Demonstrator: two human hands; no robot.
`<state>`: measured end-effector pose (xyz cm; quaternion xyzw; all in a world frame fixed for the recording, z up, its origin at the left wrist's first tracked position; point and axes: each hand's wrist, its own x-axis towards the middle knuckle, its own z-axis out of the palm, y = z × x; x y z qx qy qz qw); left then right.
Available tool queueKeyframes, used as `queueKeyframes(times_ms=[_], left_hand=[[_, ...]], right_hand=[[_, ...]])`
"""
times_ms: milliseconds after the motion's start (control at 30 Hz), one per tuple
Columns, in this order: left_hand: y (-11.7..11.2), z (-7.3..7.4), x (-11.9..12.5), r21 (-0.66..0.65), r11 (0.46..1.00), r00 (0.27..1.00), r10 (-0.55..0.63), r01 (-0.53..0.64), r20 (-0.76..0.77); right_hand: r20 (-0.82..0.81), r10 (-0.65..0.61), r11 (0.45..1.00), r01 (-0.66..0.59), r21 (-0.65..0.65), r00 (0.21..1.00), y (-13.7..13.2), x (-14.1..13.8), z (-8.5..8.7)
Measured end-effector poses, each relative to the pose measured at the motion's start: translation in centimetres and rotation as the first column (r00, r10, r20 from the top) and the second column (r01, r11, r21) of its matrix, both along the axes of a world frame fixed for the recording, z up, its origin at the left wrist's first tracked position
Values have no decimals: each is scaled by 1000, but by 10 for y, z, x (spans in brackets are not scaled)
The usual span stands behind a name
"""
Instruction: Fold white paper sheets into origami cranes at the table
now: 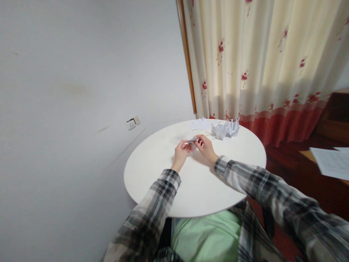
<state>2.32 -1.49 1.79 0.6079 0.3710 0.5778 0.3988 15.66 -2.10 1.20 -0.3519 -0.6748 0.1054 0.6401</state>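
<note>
A small folded piece of white paper [193, 139] is pinched between both hands above the round white table [163, 174]. My left hand [181, 151] grips its left end with the fingers curled. My right hand [206, 146] holds the right end, fingertips pressed on the fold. Both arms wear plaid sleeves and reach in from the bottom of the view.
Several folded paper figures [226, 128] and a flat white sheet [200, 124] lie at the table's far edge. A cream curtain with red flowers [261, 62] hangs behind. A wall socket [132, 123] is at the left. Papers [331, 162] rest on dark furniture at right.
</note>
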Motion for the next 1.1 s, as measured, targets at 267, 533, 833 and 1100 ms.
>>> queueKeyframes(times_ms=[267,533,833,1100], left_hand=[[3,-1,-1,-40,997,997,-61,63,56],[4,-1,-4,-28,1000,996,12,-10,87],[7,-7,-5,-40,999,997,29,-27,66],[7,-11,-7,-60,998,998,33,-36,-53]], right_hand=[[-70,88,994,-93,-60,994,4,2,-1],[-129,146,983,-158,-90,981,4,0,0],[-257,285,871,-362,-332,923,14,-1,-6],[-380,300,794,-450,-409,875,15,1,-7]])
